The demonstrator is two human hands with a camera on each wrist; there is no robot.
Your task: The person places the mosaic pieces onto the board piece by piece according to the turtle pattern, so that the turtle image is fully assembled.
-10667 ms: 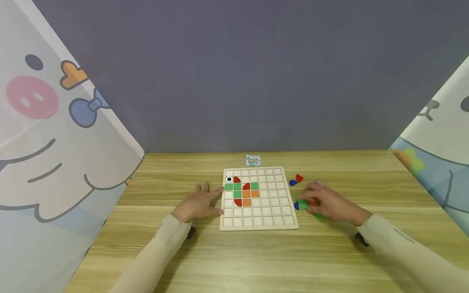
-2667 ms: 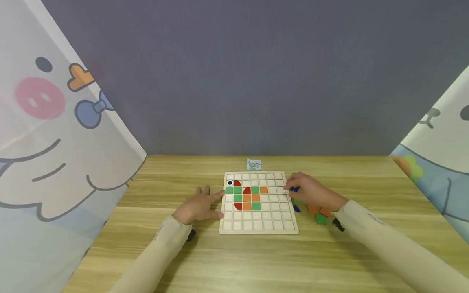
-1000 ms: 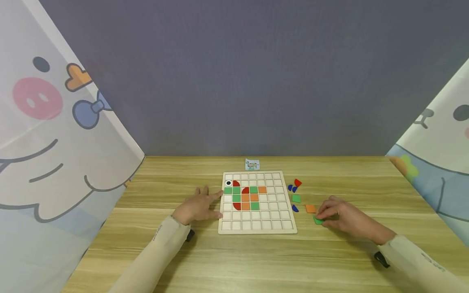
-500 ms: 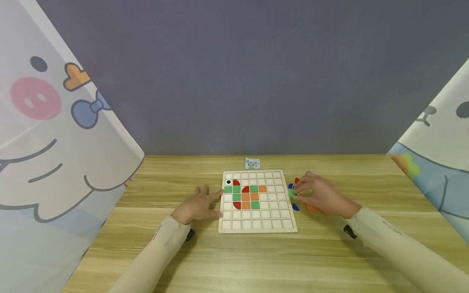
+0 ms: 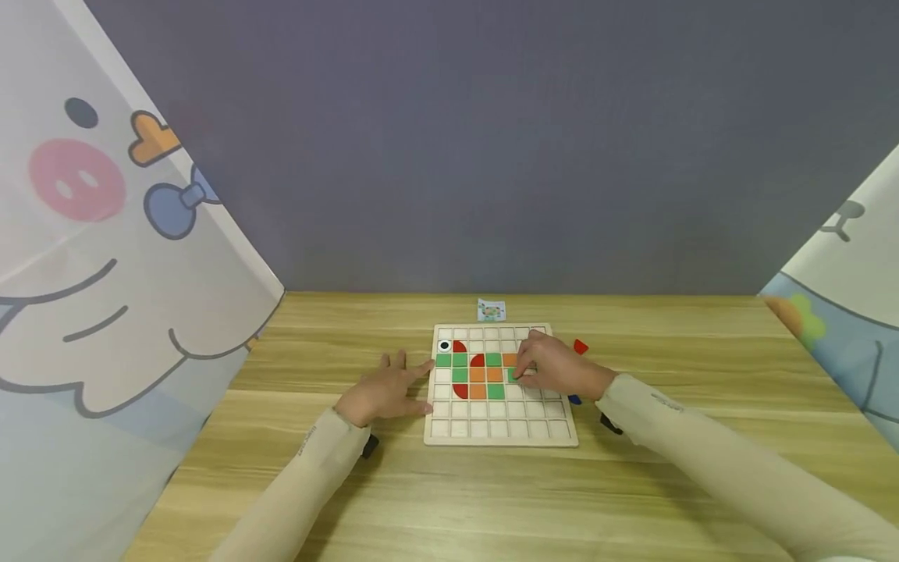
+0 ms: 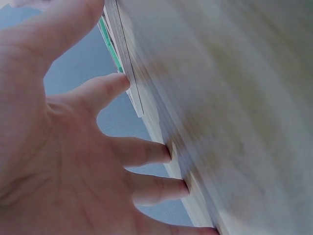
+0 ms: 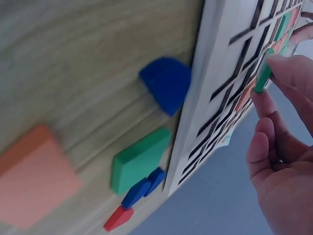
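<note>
A wooden grid board (image 5: 477,428) lies on the table, partly filled with green, orange and red tiles and a white eye tile (image 5: 445,346). My right hand (image 5: 555,365) is over the board's right half, pinching a green square tile (image 7: 264,72) between thumb and index finger. The tile stands tilted at a cell below an orange tile (image 5: 509,360). With fingers spread, my left hand (image 5: 385,392) rests on the table, its thumb and index finger touching the board's left edge. My right hand hides part of the upper right cells.
Right of the board lie loose pieces: a red one (image 5: 580,346), a blue quarter-round (image 7: 167,83), two smaller-looking blue ones, a green square (image 7: 141,157) and an orange square (image 7: 39,181). A small picture card (image 5: 491,311) sits behind the board.
My right hand has picked up a green tile from the table's right side and carried it left onto the board. Earlier, an orange and a green tile were added. My left hand stayed put.
</note>
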